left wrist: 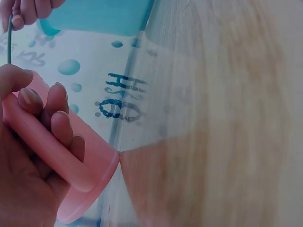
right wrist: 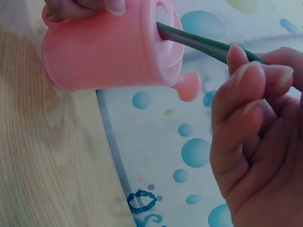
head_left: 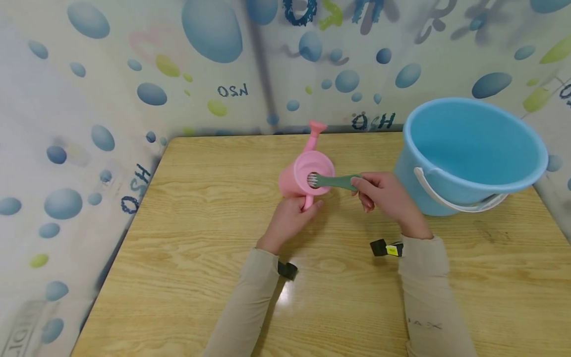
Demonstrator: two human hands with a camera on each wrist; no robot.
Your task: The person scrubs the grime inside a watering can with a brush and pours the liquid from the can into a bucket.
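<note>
A pink watering can [head_left: 289, 179] is tilted over the table, its open top turned toward the right hand and its spout pointing to the back. My left hand [head_left: 287, 220] grips the can by its handle [left wrist: 52, 146], fingers curled round it in the left wrist view. Between thumb and fingers, my right hand [head_left: 385, 198] pinches the end of a green-handled brush [head_left: 336, 182]. The white bristles [head_left: 313, 180] are at the round hole in the can's top, and in the right wrist view the brush head is partly hidden inside that opening.
On the right of the wooden table [head_left: 200, 223] stands a large light-blue bucket [head_left: 412, 173] with a white handle [head_left: 446, 201], close beside the right hand. A wall covering [head_left: 250, 114] with blue drops rises behind the table's back edge. Small black devices hang at both wrists.
</note>
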